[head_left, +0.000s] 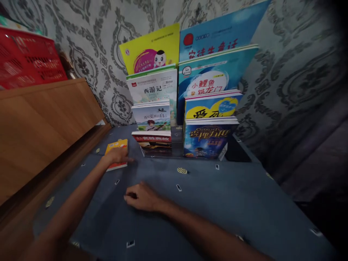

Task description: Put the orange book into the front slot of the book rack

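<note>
Far left, a red basket (32, 59) stands on a wooden cabinet (49, 108); something white and green shows above its rim, not identifiable. Next, on the blue tablecloth (217, 203), an orange book (123, 145) lies flat, directly beneath the left hand (116, 155). Its long axis runs away from the person toward the wall (106, 47); a small pale panel marks its far left corner. The left hand lies across the cover, one finger extended rightward past the edge; whether it grips cannot be told. The right hand (143, 196) is nearer the person, right of the book and apart from it. It is loosely curled around a small gap, with nothing visible in it; whether the fingertips meet is unclear. Beyond it, a book rack (178, 148) holds two columns of upright books, stepped higher toward the back: left column (152, 119), yellow rearmost; right column (210, 139), dark blue foremost.
</note>
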`<action>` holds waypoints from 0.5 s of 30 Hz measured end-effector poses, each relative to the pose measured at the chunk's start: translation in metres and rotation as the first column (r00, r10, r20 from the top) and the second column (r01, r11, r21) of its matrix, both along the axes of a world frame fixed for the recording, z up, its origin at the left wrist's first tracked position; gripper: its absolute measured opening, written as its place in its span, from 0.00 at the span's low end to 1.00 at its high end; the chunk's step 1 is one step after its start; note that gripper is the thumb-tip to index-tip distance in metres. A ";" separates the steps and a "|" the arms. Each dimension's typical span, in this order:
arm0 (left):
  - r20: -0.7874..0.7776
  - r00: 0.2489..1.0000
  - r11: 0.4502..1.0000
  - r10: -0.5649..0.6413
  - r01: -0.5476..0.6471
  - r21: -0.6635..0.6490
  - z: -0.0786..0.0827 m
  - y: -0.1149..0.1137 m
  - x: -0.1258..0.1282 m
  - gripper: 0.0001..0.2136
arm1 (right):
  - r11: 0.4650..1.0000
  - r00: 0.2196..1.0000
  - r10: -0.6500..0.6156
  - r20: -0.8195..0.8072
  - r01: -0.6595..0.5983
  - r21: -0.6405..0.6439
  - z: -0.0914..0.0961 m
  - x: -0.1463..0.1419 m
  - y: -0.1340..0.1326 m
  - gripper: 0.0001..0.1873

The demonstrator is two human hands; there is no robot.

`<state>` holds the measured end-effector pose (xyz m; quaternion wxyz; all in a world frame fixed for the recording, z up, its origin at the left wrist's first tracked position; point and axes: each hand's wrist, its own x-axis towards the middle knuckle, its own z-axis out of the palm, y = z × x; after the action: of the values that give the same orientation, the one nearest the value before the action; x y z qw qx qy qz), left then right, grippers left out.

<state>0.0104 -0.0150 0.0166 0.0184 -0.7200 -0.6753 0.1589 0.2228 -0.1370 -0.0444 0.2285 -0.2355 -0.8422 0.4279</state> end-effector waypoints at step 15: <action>0.138 0.974 0.937 0.181 -0.213 0.276 -0.039 0.034 -0.040 0.24 | 1.000 0.999 0.012 0.047 -0.012 0.003 0.011 0.003 -0.001 0.10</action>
<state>-0.0293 0.0188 -0.0221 0.0700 -0.6459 -0.7600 0.0193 0.2257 -0.1379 -0.0339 0.2065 -0.2399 -0.8493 0.4225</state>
